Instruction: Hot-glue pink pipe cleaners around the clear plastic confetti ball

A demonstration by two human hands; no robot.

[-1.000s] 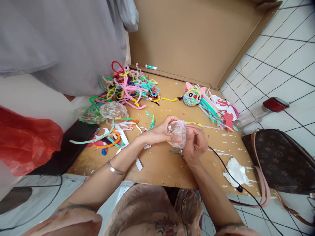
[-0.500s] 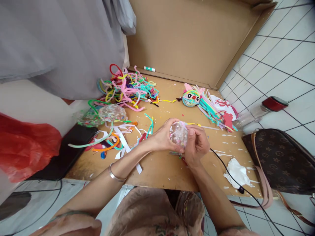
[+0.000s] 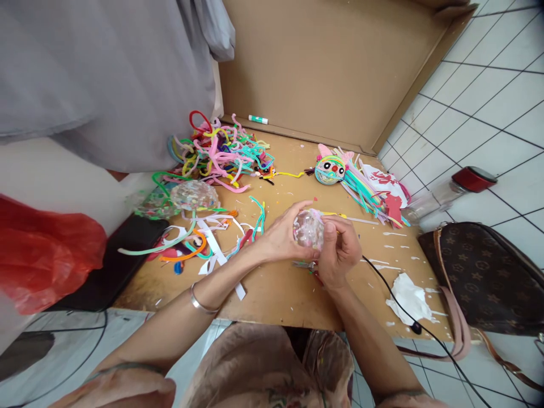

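Note:
A clear round ball [image 3: 307, 231] with pinkish patches is between my hands, above the middle of the table. Wrapped round its left side, my left hand [image 3: 285, 232] grips it with the thumb below. My right hand [image 3: 339, 249] is closed at the ball's right edge, thumb pressed to the fingers; whether something thin is pinched there is hidden. Below the hands lie small dark and greenish bits, partly covered. Teal pipe cleaners [image 3: 258, 218] and white paper strips [image 3: 216, 252] lie left of my left hand.
Behind to the left is a heap of coloured pipe cleaners [image 3: 221, 150], with clear speckled plastic pieces [image 3: 195, 195] in front. A finished-looking face ornament [image 3: 330, 170] with streamers lies back right. Crumpled tissue [image 3: 408, 297], a black cable [image 3: 382, 277], a brown bag [image 3: 488, 272] and a bottle [image 3: 450, 192] are right.
My left fingers have shifted slightly upward on the ball, and the ball has turned a little. My right hand stays at its right edge, almost unmoved.

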